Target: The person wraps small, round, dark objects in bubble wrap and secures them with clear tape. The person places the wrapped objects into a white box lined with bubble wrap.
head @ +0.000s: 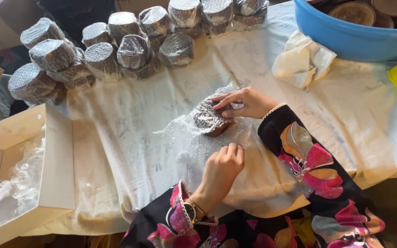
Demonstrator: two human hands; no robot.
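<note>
two hands are working at the middle of the table: the right hand (pixel 246 102) is lying with its fingers (pixel 224 98) stretched flat and pressing on a small brown pot (pixel 211 118) that is half swaddled in bubble wrap (pixel 184 138), while the left hand (pixel 224 167) is curling into a loose fist nearer the body, seemingly pinching the wrap's near edge, though what it is gripping is hidden. the pot is looking stiff, fairly light and likely breakable, so taking it around its sides through the padding seems wisest, since the plastic film is probably slippery and loose. everything is resting on a white cloth (pixel 129 138). along the far left edge many wrapped bundles (pixel 102 55) are standing stacked together. at far right a blue tub (pixel 345 36) is holding several bare brown pots. at near left an open cardboard box (pixel 56 170) is holding only crumpled white packing. a crumpled white paper (pixel 302 59) is lying beside the tub.
</note>
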